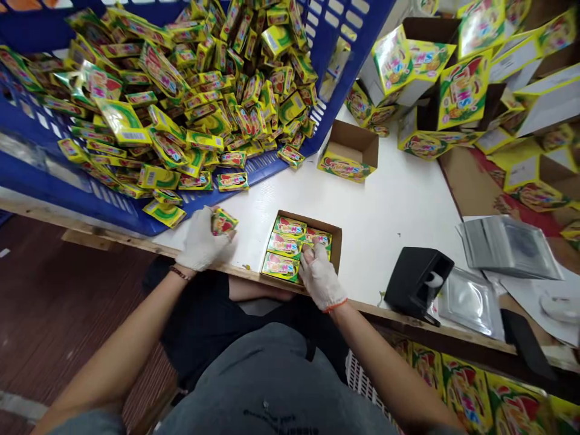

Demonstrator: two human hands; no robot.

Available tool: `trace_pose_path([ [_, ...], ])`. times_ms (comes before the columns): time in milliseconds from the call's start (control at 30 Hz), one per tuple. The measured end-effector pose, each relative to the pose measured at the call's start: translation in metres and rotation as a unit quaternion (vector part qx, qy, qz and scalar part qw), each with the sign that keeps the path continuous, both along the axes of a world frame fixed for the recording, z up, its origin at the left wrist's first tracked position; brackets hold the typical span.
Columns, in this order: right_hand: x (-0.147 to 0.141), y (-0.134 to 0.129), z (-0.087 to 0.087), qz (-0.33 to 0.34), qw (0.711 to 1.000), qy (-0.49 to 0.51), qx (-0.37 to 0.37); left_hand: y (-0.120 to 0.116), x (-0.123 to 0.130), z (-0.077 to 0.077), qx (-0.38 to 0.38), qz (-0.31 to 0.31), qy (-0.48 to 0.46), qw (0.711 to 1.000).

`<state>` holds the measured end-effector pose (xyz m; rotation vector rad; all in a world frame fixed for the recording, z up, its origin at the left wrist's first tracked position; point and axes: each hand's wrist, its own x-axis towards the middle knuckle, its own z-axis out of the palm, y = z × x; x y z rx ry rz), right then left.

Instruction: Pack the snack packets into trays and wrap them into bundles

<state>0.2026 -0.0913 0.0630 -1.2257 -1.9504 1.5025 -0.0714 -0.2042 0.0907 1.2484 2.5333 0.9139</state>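
Yellow foil packet point(224, 221) pinched between the left glove's fingers point(221, 238)

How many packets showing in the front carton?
4 in the front carton: three packets down its left side, one top right; the right hand may hide more.

Inside the brown cardboard tray point(319, 225), the packets point(283, 248) are yellow and green with red and pink print. Left of it, the plastic crate point(109, 202) is blue lattice; the left glove point(199, 241) is white, and the right glove point(319, 281) is white with an orange cuff.
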Motion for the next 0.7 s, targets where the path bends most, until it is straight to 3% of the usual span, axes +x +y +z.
trace_pose_path([
  [67,0.001,-0.003,0.009,-0.04,0.994,0.042,-0.093,0.017,0.028,0.008,0.045,-0.035,-0.065,0.996],
  [133,0.002,0.001,0.025,-0.051,0.987,0.073,-0.137,0.032,0.058,0.018,0.076,-0.096,-0.12,0.985],
  [200,0.002,0.011,0.044,-0.018,0.988,0.091,-0.121,0.044,0.086,0.027,0.098,-0.168,-0.135,0.972],
  [300,0.003,0.026,0.071,0.06,0.995,0.07,-0.04,0.055,0.117,0.033,0.1,-0.244,-0.13,0.956],
  [367,0.004,0.035,0.079,0.074,0.996,0.038,-0.011,0.058,0.125,0.032,0.089,-0.233,-0.168,0.954],
  [433,0.006,0.04,0.079,0.051,0.997,0.038,-0.038,0.06,0.125,0.029,0.066,-0.212,-0.24,0.945],
  [500,0.006,0.043,0.073,0.011,0.995,0.076,-0.071,0.061,0.124,0.028,0.056,-0.21,-0.342,0.914],
  [600,0.005,0.042,0.067,-0.016,0.992,0.112,-0.048,0.061,0.126,0.029,0.093,-0.212,-0.446,0.865],
  [633,0.005,0.043,0.067,-0.011,0.994,0.105,-0.029,0.06,0.127,0.03,0.106,-0.209,-0.441,0.866],
  [700,0.008,0.047,0.072,0.014,0.998,0.063,0.018,0.056,0.124,0.029,0.115,-0.21,-0.357,0.903],
])
